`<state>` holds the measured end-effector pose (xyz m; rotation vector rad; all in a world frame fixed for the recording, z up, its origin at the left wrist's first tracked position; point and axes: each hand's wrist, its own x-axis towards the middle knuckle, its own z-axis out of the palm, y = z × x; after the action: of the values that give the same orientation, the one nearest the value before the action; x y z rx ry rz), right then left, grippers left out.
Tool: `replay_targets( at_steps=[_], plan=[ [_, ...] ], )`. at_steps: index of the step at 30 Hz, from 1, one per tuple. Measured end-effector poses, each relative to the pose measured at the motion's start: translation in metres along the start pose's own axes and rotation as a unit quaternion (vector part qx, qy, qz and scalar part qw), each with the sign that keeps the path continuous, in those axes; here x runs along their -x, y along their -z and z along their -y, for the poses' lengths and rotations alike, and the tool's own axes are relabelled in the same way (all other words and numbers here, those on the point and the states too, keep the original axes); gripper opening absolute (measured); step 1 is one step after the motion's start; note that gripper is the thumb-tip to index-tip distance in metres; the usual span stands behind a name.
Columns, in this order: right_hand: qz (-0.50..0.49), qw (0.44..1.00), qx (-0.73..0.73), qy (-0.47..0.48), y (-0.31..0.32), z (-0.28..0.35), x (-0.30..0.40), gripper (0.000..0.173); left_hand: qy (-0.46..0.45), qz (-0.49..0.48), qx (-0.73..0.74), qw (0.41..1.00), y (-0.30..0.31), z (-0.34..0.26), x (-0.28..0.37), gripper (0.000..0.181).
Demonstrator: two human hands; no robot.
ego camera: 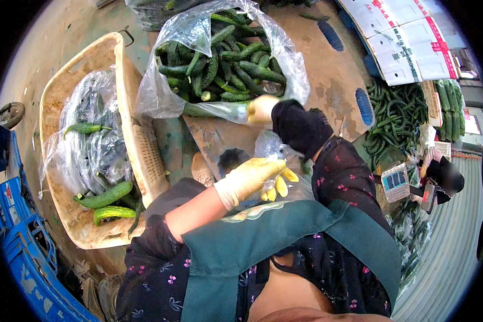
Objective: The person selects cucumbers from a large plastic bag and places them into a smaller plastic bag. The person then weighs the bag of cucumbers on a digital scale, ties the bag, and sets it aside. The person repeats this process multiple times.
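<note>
My left hand (252, 180), in a cream glove with yellow fingertips, is closed on the gathered part of a clear plastic bag (267, 145) close to my apron. What that bag holds is mostly hidden. Farther out, my right hand (261, 109), gloved below a black sleeve cover, is at the near rim of a large clear plastic liner (161, 94). Motion blurs this hand, so its grip on the liner or a cucumber is unclear. Dark green cucumbers (225, 66) are heaped inside the open liner.
On the left, a tan plastic crate (118, 52) holds bagged cucumbers (94, 151) and loose ones (108, 196). White foam boxes (410, 44) stand at upper right, near a cucumber pile (394, 116). Another person (440, 173) is beside a scale (395, 182). A blue vehicle (24, 241) edges the left.
</note>
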<state>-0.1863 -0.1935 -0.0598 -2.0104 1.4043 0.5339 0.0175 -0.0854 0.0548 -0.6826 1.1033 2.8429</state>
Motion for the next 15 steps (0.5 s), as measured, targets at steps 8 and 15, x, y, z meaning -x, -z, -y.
replay_targets(
  at_steps=[8,15],
  plan=[
    [-0.052,0.991,-0.102,0.068,-0.099,-0.001,0.01,0.034,0.017,-0.017,0.075,0.997,0.005,0.012,-0.013,0.062],
    [-0.31,0.884,-0.316,-0.153,0.003,-0.037,-0.04,0.034,-0.043,-0.05,0.173,0.983,0.013,0.016,-0.012,0.064]
  ],
)
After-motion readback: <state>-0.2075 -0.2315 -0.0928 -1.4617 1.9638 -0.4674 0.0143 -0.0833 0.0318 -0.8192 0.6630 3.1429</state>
